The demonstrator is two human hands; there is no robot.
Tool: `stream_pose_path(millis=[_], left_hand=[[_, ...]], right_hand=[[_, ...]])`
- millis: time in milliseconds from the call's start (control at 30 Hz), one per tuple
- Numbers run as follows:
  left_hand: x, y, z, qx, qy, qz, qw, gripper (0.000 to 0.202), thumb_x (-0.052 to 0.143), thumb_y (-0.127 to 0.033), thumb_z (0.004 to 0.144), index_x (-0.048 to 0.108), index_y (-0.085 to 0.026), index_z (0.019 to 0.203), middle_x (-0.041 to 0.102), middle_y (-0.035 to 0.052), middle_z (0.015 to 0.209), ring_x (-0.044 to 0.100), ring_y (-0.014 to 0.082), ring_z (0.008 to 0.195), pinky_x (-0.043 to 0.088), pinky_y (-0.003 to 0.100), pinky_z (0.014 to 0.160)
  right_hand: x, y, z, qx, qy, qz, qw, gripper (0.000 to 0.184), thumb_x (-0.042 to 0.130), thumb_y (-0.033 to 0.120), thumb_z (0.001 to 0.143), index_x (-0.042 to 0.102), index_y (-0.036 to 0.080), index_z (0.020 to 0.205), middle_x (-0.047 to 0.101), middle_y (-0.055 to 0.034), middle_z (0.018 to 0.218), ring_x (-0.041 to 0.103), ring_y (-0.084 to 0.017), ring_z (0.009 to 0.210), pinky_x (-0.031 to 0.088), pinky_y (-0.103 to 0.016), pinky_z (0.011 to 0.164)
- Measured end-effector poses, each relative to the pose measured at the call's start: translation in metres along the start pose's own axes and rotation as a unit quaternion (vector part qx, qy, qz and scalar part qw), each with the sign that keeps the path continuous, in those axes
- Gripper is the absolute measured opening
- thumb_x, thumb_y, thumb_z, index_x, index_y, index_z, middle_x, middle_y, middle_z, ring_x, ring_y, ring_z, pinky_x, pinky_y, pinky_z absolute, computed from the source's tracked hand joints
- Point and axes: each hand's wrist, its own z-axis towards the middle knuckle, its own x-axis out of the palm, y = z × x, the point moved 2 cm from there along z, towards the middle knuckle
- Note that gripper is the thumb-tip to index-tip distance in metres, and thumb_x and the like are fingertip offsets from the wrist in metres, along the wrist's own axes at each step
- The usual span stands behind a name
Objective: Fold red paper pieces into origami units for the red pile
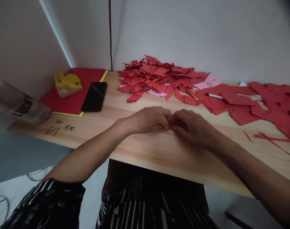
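Note:
Close together over the middle of the wooden desk, both my hands have their fingers closed around a small piece of red paper. My left hand grips its left side, and my right hand pinches it from the right. Most of the paper is hidden by my fingers, so its folds cannot be made out. Just behind my hands lies a heap of folded red paper pieces. Flat red paper pieces are spread to the right.
On the left are a black phone, a red sheet stack, a yellow packet and a clear bottle. A white pen rests on the flat pieces. Thin red strips lie at the right. A wall stands behind.

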Motion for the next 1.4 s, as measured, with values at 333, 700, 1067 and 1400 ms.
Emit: stream_pose_path(millis=[333,700,1067,1400], left_hand=[[0.001,0.001,0.002,0.002,-0.004,0.021,1.0,0.025,0.054,-0.013,0.088,0.074,-0.022,0.077,0.065,0.0033,0.086,0.058,0.0142,0.082,0.042,0.026,0.072],[0.007,0.009,0.004,-0.02,-0.033,-0.083,0.996,0.028,0.053,0.0,0.078,0.074,-0.019,0.074,0.069,0.003,0.087,0.063,0.0127,0.084,0.045,0.023,0.077],[0.01,0.011,0.0,-0.026,-0.069,-0.169,0.983,0.035,0.048,0.006,0.073,0.075,-0.017,0.072,0.067,0.003,0.084,0.061,0.0102,0.077,0.045,0.022,0.074],[0.009,0.004,0.002,-0.051,-0.055,-0.107,0.991,0.023,0.051,-0.001,0.072,0.07,-0.014,0.073,0.065,0.0034,0.085,0.059,0.0113,0.076,0.041,0.021,0.071]], right_hand=[[-0.003,0.005,0.003,0.012,-0.002,0.002,1.0,0.015,0.056,0.03,0.078,0.058,0.018,0.087,0.06,-0.0058,0.085,0.05,-0.019,0.075,0.034,-0.031,0.066],[0.002,0.004,0.002,0.023,-0.032,0.017,0.999,0.017,0.056,0.028,0.075,0.062,0.02,0.089,0.06,-0.0036,0.082,0.051,-0.017,0.074,0.035,-0.029,0.066],[0.002,0.004,0.003,0.016,-0.028,0.024,0.999,0.02,0.054,0.023,0.073,0.063,0.02,0.091,0.064,-0.005,0.087,0.055,-0.018,0.075,0.039,-0.03,0.067],[0.002,0.006,0.001,0.025,-0.034,0.039,0.998,0.024,0.052,0.017,0.071,0.063,0.021,0.092,0.066,-0.0056,0.092,0.057,-0.02,0.08,0.04,-0.032,0.072]])
